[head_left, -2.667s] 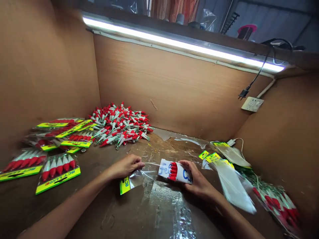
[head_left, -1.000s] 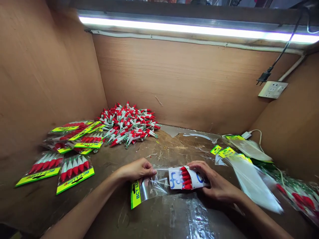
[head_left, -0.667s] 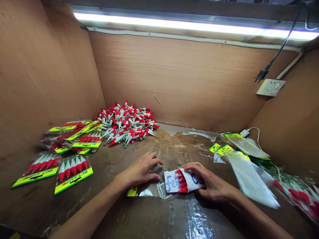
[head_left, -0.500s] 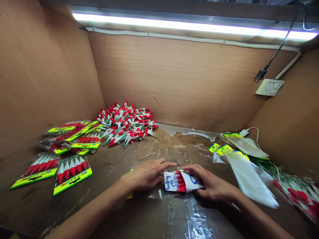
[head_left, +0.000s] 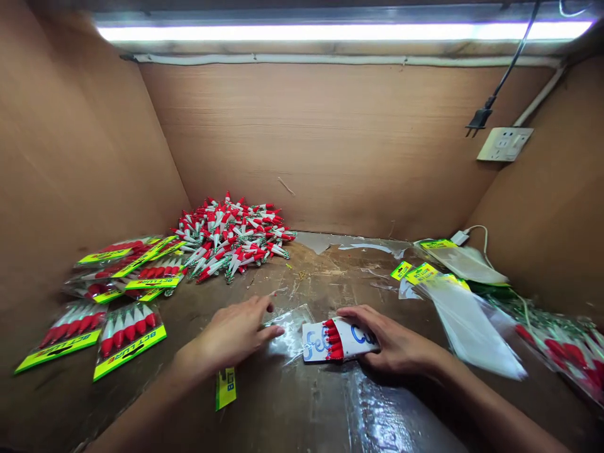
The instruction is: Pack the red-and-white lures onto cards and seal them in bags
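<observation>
My right hand (head_left: 394, 343) is curled over a white card tray (head_left: 337, 340) with blue lettering that holds a row of red-tipped lures (head_left: 331, 340). My left hand (head_left: 233, 333) lies flat with its fingers stretched on a clear plastic bag (head_left: 290, 330). The bag's yellow-green header (head_left: 225, 388) sticks out below my left wrist. The tray's open end points into the bag's mouth. Both rest on the worn brown table (head_left: 302, 409).
A heap of loose red and white lures (head_left: 231, 236) lies at the back left. Several filled packs (head_left: 127, 333) with yellow headers lie along the left. Empty bags (head_left: 453, 302) and more lures (head_left: 557, 346) lie at the right. Plywood walls enclose the table; a socket (head_left: 504, 143) hangs at the right.
My left hand let go of the bag's edge, pressed flat near the tray, then drew back left along the bag. The bag now lies more slanted, its header nearer me. The camera tilted down.
</observation>
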The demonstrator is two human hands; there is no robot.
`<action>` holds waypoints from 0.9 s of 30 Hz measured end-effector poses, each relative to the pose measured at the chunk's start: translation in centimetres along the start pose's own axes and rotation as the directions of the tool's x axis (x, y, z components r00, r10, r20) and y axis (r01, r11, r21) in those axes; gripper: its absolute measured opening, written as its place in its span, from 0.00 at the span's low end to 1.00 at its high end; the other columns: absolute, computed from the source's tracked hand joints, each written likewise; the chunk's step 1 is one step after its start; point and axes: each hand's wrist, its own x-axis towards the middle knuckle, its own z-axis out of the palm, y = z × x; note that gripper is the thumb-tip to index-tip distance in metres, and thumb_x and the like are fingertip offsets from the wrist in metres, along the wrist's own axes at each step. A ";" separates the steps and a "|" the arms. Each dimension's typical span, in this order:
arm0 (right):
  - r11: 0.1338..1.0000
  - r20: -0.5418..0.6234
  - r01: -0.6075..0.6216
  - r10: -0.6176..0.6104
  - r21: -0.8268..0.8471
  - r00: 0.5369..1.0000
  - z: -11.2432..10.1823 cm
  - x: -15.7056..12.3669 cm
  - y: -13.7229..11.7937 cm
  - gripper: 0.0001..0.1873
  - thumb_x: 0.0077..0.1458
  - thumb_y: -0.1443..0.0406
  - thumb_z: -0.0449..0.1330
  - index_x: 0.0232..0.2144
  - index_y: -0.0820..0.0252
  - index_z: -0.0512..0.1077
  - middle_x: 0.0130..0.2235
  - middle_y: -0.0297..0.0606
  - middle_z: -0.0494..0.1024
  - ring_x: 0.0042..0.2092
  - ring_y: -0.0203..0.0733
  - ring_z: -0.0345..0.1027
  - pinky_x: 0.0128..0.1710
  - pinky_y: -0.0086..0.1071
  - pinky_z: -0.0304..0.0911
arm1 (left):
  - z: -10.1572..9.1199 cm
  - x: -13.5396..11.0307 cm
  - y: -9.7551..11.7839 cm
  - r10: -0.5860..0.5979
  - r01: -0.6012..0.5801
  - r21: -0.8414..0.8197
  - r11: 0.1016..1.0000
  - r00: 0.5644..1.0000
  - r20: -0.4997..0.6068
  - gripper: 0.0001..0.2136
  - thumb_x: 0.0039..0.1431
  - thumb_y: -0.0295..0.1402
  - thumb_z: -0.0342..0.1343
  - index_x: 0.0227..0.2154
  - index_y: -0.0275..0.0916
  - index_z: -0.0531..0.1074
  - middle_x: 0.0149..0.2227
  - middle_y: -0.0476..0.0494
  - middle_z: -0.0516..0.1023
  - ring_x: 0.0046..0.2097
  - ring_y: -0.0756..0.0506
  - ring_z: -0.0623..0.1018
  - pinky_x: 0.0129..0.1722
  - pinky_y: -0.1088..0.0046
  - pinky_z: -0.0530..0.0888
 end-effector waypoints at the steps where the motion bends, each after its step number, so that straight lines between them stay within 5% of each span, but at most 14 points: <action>1: 1.000 -0.006 0.000 0.000 0.000 1.000 0.1 0.0 0.1 0.46 0.40 0.74 0.59 0.64 0.49 0.60 0.61 0.41 0.66 0.61 0.54 0.61 0.62 0.50 0.56 | 0.4 -0.2 -0.9 -0.036 0.037 -0.008 0.999 0.999 0.017 0.22 0.56 0.54 0.57 0.46 0.44 0.71 0.47 0.41 0.77 0.45 0.36 0.77 0.37 0.67 0.65; 6: 1.000 -0.064 0.005 -0.006 -0.016 0.998 0.3 0.1 0.0 0.46 0.41 0.73 0.59 0.65 0.50 0.59 0.61 0.42 0.67 0.59 0.54 0.63 0.61 0.50 0.58 | 1.9 0.6 -3.1 -0.016 0.031 -0.114 0.993 0.991 0.132 0.24 0.45 0.52 0.66 0.42 0.44 0.72 0.39 0.46 0.77 0.41 0.39 0.76 0.33 0.71 0.64; 16: 0.999 -0.066 0.017 -0.019 -0.039 0.998 0.5 0.5 0.0 0.48 0.41 0.75 0.58 0.65 0.49 0.57 0.60 0.42 0.66 0.59 0.52 0.63 0.61 0.48 0.58 | 1.5 2.2 -2.0 0.248 -0.195 -0.225 0.955 0.939 0.238 0.25 0.37 0.47 0.73 0.39 0.45 0.75 0.36 0.50 0.76 0.38 0.43 0.74 0.31 0.74 0.62; 24: 0.996 -0.033 0.022 -0.025 -0.086 0.999 1.5 1.0 -0.8 0.49 0.41 0.75 0.58 0.66 0.49 0.54 0.60 0.43 0.65 0.58 0.52 0.62 0.61 0.47 0.58 | 1.5 2.5 -1.9 0.340 -0.271 -0.270 0.924 0.905 0.255 0.25 0.41 0.48 0.71 0.43 0.46 0.75 0.36 0.50 0.75 0.37 0.44 0.73 0.31 0.75 0.63; 27: 0.994 0.001 0.050 -0.050 -0.092 0.999 1.7 1.1 -1.3 0.49 0.41 0.75 0.58 0.67 0.50 0.53 0.61 0.44 0.64 0.59 0.53 0.61 0.60 0.48 0.58 | 1.3 2.2 -0.9 0.386 -0.309 -0.333 0.891 0.902 0.195 0.27 0.54 0.47 0.64 0.56 0.47 0.68 0.37 0.49 0.76 0.36 0.44 0.74 0.33 0.74 0.65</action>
